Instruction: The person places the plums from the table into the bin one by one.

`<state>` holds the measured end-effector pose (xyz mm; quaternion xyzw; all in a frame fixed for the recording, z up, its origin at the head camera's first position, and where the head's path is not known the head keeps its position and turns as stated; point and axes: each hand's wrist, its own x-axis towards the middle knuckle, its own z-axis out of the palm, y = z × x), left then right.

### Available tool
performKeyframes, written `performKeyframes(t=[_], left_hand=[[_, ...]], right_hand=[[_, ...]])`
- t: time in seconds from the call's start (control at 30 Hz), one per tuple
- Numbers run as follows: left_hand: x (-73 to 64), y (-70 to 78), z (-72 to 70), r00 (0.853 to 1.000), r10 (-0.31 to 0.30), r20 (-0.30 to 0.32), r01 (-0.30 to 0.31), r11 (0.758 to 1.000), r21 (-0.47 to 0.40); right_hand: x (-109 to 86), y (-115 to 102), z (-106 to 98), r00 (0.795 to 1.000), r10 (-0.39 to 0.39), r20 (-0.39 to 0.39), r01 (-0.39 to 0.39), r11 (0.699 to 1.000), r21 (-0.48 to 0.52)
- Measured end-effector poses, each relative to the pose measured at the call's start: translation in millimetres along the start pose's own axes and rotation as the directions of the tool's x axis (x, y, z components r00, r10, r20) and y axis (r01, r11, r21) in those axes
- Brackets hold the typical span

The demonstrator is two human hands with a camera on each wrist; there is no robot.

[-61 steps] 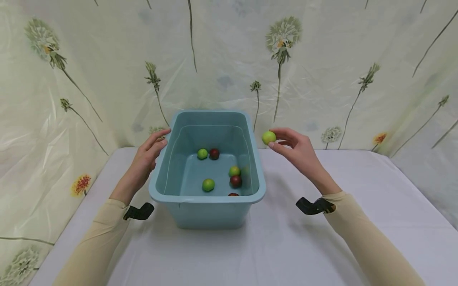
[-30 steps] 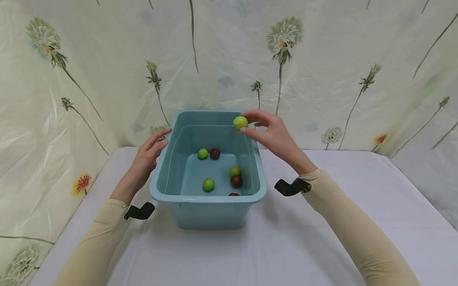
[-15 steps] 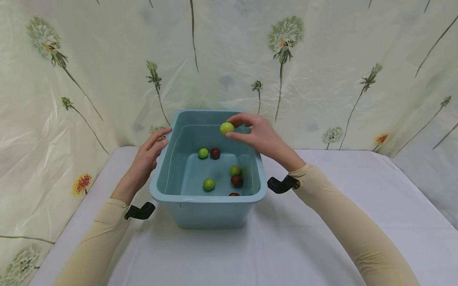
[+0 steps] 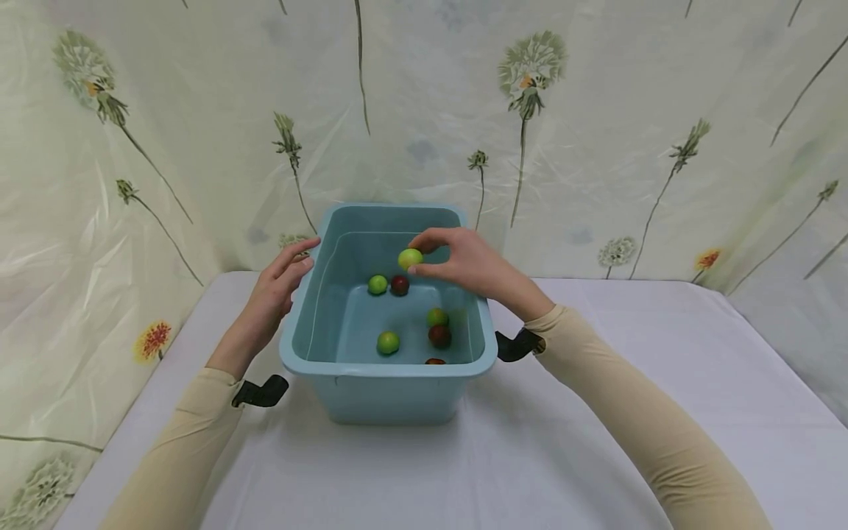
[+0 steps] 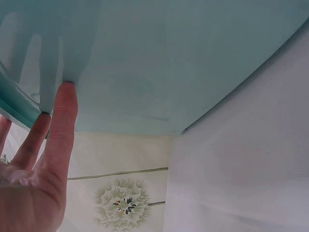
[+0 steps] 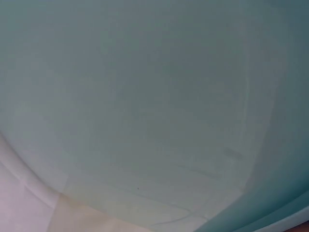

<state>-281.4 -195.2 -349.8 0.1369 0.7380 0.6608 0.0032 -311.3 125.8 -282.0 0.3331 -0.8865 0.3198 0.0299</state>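
In the head view, my right hand (image 4: 467, 261) pinches a small round yellow-green fruit (image 4: 410, 259) between thumb and fingers, over the inside of a light blue plastic tub (image 4: 387, 369). My left hand (image 4: 265, 294) is at the tub's left side, fingers extended; the left wrist view shows its fingertips (image 5: 69, 89) at the outer wall (image 5: 130, 72). Inside the tub lie a green fruit (image 4: 377, 285) beside a dark red one (image 4: 400, 285), another green fruit (image 4: 388, 342), and a green one (image 4: 437, 317) touching a dark red one (image 4: 440, 336). The right wrist view holds only tub wall (image 6: 145, 96).
The tub stands on a table with a white cloth (image 4: 596, 442). A floral plastic sheet (image 4: 424, 88) hangs behind and at the sides. A further reddish fruit (image 4: 435, 361) is partly hidden by the tub's front rim.
My right hand has carried the green fruit leftward from beyond the tub's right rim to above its inside, and lately lower. My left hand has stayed in place.
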Motion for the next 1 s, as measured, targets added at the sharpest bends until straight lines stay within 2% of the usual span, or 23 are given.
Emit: performKeyframes(t=[0.27,0.47,0.8,0.93,1.0], left_hand=[[-0.6,1.6,0.4,1.000,-0.002,0.001,0.002,1.000,-0.001],[-1.0,1.1,0.6,1.000,-0.001,0.003,0.001,1.000,-0.003],[1.1,-1.0,-2.1,1.000,0.003,0.015,-0.003,1.000,0.012],[1.6,0.2,-5.0,1.000,-0.003,0.013,0.002,1.000,0.016],[0.9,2.3,-7.4,1.000,-0.004,0.002,0.004,0.998,0.057]], right_hand=[[0.2,-1.5,-0.6,0.998,0.020,0.053,-0.019,1.000,-0.005],[-1.0,-0.8,-0.7,0.999,0.017,0.046,-0.017,1.000,0.007],[-12.3,2.4,-4.4,0.999,0.010,-0.049,-0.005,0.995,0.101],[-25.1,6.9,-12.0,0.990,0.057,-0.132,-0.043,0.993,0.109],[-34.6,11.5,-17.4,0.978,0.098,-0.182,-0.082,0.992,0.093]])
